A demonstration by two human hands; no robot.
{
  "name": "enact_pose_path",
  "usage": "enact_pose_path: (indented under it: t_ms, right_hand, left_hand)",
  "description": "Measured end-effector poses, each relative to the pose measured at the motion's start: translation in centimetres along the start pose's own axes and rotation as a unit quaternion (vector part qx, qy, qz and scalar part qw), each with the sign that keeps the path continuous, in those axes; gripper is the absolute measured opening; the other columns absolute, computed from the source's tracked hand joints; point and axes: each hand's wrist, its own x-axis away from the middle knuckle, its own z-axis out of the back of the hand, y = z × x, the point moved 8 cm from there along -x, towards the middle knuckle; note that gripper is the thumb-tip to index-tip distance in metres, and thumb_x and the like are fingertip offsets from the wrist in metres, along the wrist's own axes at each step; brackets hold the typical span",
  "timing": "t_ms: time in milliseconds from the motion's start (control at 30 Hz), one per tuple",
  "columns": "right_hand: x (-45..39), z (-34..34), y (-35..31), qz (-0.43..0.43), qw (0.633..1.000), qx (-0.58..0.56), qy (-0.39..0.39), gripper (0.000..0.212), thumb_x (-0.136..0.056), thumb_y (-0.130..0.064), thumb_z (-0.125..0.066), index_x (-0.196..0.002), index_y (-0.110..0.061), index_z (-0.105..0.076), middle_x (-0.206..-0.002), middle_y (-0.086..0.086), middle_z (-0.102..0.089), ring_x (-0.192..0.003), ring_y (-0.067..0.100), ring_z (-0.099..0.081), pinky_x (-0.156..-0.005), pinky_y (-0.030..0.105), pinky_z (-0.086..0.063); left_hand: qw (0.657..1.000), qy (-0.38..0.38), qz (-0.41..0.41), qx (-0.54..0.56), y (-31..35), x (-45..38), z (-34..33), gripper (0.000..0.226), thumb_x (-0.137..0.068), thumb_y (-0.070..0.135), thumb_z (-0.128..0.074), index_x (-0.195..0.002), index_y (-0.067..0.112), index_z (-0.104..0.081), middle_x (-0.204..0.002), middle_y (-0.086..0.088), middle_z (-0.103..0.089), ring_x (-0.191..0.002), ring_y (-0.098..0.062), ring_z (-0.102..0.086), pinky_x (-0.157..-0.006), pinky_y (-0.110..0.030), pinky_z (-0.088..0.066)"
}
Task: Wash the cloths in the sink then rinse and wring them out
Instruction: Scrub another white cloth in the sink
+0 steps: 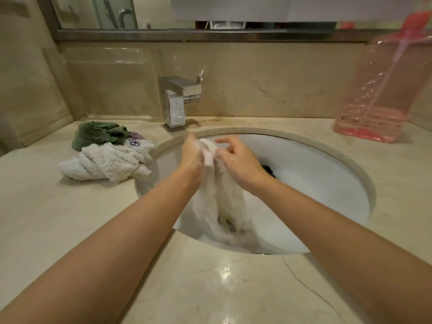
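A wet white cloth hangs over the white sink, its lower end trailing down to the basin floor. My left hand and my right hand hold its top end between them, above the basin. The left hand presses the cloth from the left with its fingers pointing up. The right hand pinches the cloth's top edge with thumb and finger, the other fingers spread. Both hands are wet and soapy. On the counter to the left lie a twisted white cloth, a green cloth and a white cloth with purple print.
A square chrome tap stands behind the sink, no water visible from it. A pink see-through plastic bottle stands at the back right of the beige marble counter. A dark drain shows behind my right wrist. A mirror runs along the wall.
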Motion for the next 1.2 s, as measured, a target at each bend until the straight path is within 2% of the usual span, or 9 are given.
enact_pose_path:
  t_ms: [67, 167, 300, 467, 633, 700, 800, 1000, 1200]
  right_hand:
    - [-0.1, -0.1, 0.6, -0.005, 0.996, -0.07, -0.058, 0.013, -0.089, -0.026, -0.055, -0.091, -0.014, -0.062, -0.084, 0.001, -0.06, -0.084, 0.018, -0.058, -0.072, 0.029, -0.046]
    - [-0.1, 0.3, 1.4, -0.027, 0.99, -0.106, -0.091, 0.007, -0.091, -0.026, -0.065, -0.087, -0.023, -0.06, -0.079, -0.007, -0.065, -0.068, 0.006, -0.063, -0.057, 0.014, -0.045]
    - [-1.0, 3.1, 2.2, -0.044, 0.971, -0.233, -0.016, 0.017, -0.094, -0.018, -0.058, -0.106, -0.008, -0.065, -0.093, 0.007, -0.072, -0.079, 0.018, -0.069, -0.071, 0.027, -0.054]
    - [-1.2, 4.3, 2.4, -0.068, 0.926, -0.372, -0.01, 0.018, -0.099, -0.017, -0.046, -0.092, -0.01, -0.061, -0.071, 0.001, -0.064, -0.062, 0.012, -0.063, -0.058, 0.022, -0.051]
    - [-1.5, 6.5, 3.1, -0.06, 0.951, -0.288, 0.095, 0.02, -0.102, -0.023, -0.042, -0.1, -0.019, -0.061, -0.095, -0.001, -0.066, -0.089, 0.014, -0.065, -0.078, 0.03, -0.052]
    - [-1.4, 7.7, 3.8, -0.073, 0.956, -0.239, 0.155, 0.023, -0.102, -0.025, -0.042, -0.115, -0.015, -0.059, -0.117, 0.007, -0.064, -0.109, 0.021, -0.06, -0.098, 0.039, -0.048]
    - [-1.0, 8.9, 4.4, -0.088, 0.948, -0.221, 0.212, 0.031, -0.103, -0.024, -0.042, -0.129, -0.014, -0.055, -0.123, 0.003, -0.059, -0.115, 0.018, -0.055, -0.103, 0.034, -0.044]
    - [-0.3, 10.6, 3.9, -0.065, 0.95, -0.038, 0.303, 0.026, -0.102, -0.031, -0.044, -0.091, -0.011, -0.057, -0.076, -0.006, -0.054, -0.07, 0.008, -0.051, -0.065, 0.025, -0.037]
    - [0.0, 10.0, 4.2, -0.089, 0.941, -0.098, 0.31, 0.027, -0.096, -0.025, -0.049, -0.073, -0.011, -0.046, -0.067, 0.0, -0.043, -0.061, 0.014, -0.038, -0.06, 0.028, -0.033]
  left_hand:
    - [0.999, -0.005, -0.049, -0.012, 0.2, -1.4, -0.2, 0.07, -0.078, 0.07, -0.046, -0.114, 0.011, -0.058, -0.11, -0.014, -0.068, -0.099, -0.029, -0.066, -0.095, -0.043, -0.051]
    - [0.994, -0.02, -0.084, -0.074, -0.1, -3.6, -0.3, 0.092, -0.049, 0.08, -0.049, -0.114, 0.016, -0.063, -0.11, -0.007, -0.068, -0.103, -0.028, -0.066, -0.1, -0.046, -0.048]
    - [0.957, -0.055, -0.159, -0.237, 1.4, -0.4, -1.4, 0.065, -0.09, 0.069, -0.023, -0.087, 0.017, -0.061, -0.094, -0.006, -0.066, -0.087, -0.024, -0.062, -0.084, -0.037, -0.05]
    - [0.914, -0.175, -0.103, -0.351, -1.0, 0.4, -3.0, 0.08, -0.096, 0.061, 0.003, -0.1, 0.021, -0.066, -0.079, 0.006, -0.071, -0.08, -0.008, -0.063, -0.073, -0.027, -0.049]
    - [0.874, -0.22, -0.133, -0.413, -2.1, -1.4, -3.4, 0.113, -0.054, 0.102, -0.015, -0.135, 0.033, -0.053, -0.136, 0.002, -0.057, -0.122, -0.022, -0.055, -0.108, -0.045, -0.039]
    - [0.851, -0.272, -0.148, -0.425, -2.1, 0.2, -4.4, 0.094, -0.065, 0.093, -0.035, -0.118, 0.022, -0.065, -0.118, 0.004, -0.065, -0.106, -0.017, -0.061, -0.098, -0.034, -0.044]
    - [0.827, -0.281, -0.21, -0.44, -1.7, 1.0, -5.3, 0.035, -0.089, 0.048, -0.062, -0.088, 0.013, -0.064, -0.085, 0.0, -0.065, -0.079, -0.014, -0.06, -0.071, -0.026, -0.045]
    - [0.861, -0.129, -0.312, -0.381, 1.4, 0.2, -3.7, 0.024, -0.1, 0.03, -0.049, -0.096, 0.013, -0.064, -0.093, -0.009, -0.067, -0.086, -0.024, -0.06, -0.076, -0.034, -0.045]
    - [0.956, -0.135, -0.19, -0.177, 1.2, 1.0, -3.4, 0.023, -0.096, 0.03, -0.047, -0.092, 0.012, -0.061, -0.071, 0.001, -0.068, -0.073, -0.016, -0.064, -0.063, -0.022, -0.048]
